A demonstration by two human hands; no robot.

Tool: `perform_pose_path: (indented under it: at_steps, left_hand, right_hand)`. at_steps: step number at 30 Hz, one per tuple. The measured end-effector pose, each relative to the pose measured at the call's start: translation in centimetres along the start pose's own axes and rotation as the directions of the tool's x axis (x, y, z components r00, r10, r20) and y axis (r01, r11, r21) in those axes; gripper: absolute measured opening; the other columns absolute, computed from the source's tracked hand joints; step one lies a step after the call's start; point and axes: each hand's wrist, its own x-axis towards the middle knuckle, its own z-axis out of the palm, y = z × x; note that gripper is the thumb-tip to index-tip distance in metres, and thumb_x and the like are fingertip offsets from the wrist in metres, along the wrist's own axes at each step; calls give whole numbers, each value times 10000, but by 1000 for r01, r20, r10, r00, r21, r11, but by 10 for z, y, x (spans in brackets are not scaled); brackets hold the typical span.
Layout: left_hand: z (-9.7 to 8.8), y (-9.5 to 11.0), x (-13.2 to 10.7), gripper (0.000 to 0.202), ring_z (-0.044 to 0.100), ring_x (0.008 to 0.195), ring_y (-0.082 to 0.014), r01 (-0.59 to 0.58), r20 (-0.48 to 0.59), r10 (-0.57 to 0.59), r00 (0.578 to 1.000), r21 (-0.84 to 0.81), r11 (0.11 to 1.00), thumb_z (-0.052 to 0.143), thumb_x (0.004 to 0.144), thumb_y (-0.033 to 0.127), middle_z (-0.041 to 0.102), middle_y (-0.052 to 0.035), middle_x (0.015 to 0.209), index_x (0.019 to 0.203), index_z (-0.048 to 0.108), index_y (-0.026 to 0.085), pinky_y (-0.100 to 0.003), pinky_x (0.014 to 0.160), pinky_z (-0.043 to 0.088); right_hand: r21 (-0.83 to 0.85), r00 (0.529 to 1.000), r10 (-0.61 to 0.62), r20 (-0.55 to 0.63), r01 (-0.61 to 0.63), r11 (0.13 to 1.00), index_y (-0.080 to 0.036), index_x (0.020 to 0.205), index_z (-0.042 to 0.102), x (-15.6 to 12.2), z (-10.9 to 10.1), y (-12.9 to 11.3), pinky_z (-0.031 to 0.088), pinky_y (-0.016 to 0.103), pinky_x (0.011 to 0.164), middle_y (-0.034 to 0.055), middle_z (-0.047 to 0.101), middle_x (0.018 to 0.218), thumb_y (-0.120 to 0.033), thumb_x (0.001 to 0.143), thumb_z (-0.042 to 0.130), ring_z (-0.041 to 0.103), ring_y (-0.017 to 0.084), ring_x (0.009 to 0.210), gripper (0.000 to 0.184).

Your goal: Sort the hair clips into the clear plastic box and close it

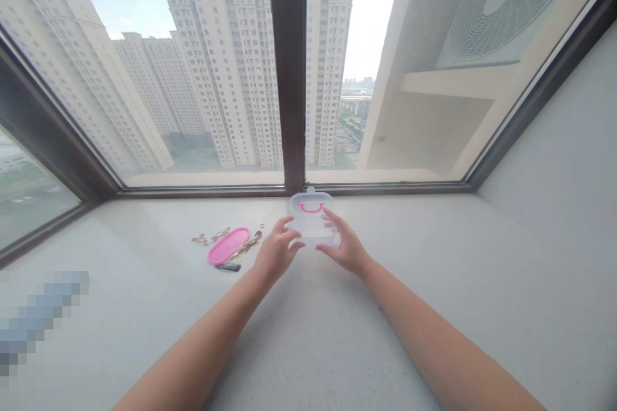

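A small translucent plastic box (315,227) with rounded ends and a pink handle (312,207) stands on the white sill, close to the window frame. My left hand (280,244) curls round its left side, thumb toward the front. On the opposite side my right hand (344,245) grips it, with a finger near the pink handle. The box's contents, if any, cannot be made out. Left of my left hand lies a pink oval tray (228,245). Around it are a black clip (229,266), thin gold-coloured pieces (245,244) and several small metal bits (200,239).
The white sill (434,282) spreads in front of the window. A dark window post (290,77) rises behind the box. A white wall (554,141) borders the right side. One blurred-out patch (43,314) covers something at the lower left. Tall buildings stand outside.
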Motion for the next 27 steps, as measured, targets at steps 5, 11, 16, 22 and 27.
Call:
perform_pose_path:
  at_steps: [5, 11, 16, 22, 27]
  left_hand:
    - [-10, 8, -2, 463, 539, 1187, -258, -8, 18, 8, 1000, -29, 1000, 575, 834, 211, 457, -126, 1391, 1293, 513, 221, -418, 975, 480]
    - [-72, -50, -21, 217, 611, 1031, -249, 221, -28, -219, 975, 103, 970, 517, 837, 279, 661, -81, 1091, 959, 679, 202, -400, 922, 477]
    - [-103, -90, -47, 227, 631, 914, -252, 381, 42, -395, 918, 195, 904, 546, 794, 372, 683, -54, 970, 790, 718, 224, -377, 834, 483]
    - [-93, -86, -49, 301, 583, 1043, -282, 292, 172, -325, 930, 189, 937, 564, 792, 459, 659, -76, 1022, 888, 727, 225, -391, 899, 457]
    - [-83, -91, -46, 365, 567, 1050, -289, 330, 67, -350, 934, 211, 920, 565, 787, 469, 616, -104, 1109, 987, 698, 195, -414, 945, 435]
  right_hand:
    - [17, 991, 123, -47, -122, 992, -236, 1454, 241, 2, -14, 23, 441, 463, 946, 135, 585, 1185, -349, 699, 768, 582, 269, 1051, 928]
    - [-56, 959, 274, -74, -278, 959, -231, 1459, 235, 7, -17, 41, 427, 465, 962, 152, 580, 1224, -330, 697, 748, 594, 277, 1079, 924]
    - [-125, 944, 321, -82, -329, 936, -246, 1483, 170, 8, -16, 41, 405, 501, 986, 146, 569, 1266, -359, 678, 750, 556, 304, 1159, 998]
    - [-118, 936, 339, -96, -349, 930, -215, 1492, 176, 3, -19, 42, 411, 498, 1006, 142, 571, 1258, -355, 674, 748, 571, 302, 1139, 1008]
    - [-166, 951, 289, -113, -305, 938, -230, 1409, 381, 5, -16, 40, 445, 444, 991, 100, 580, 1257, -270, 749, 653, 585, 265, 1111, 715]
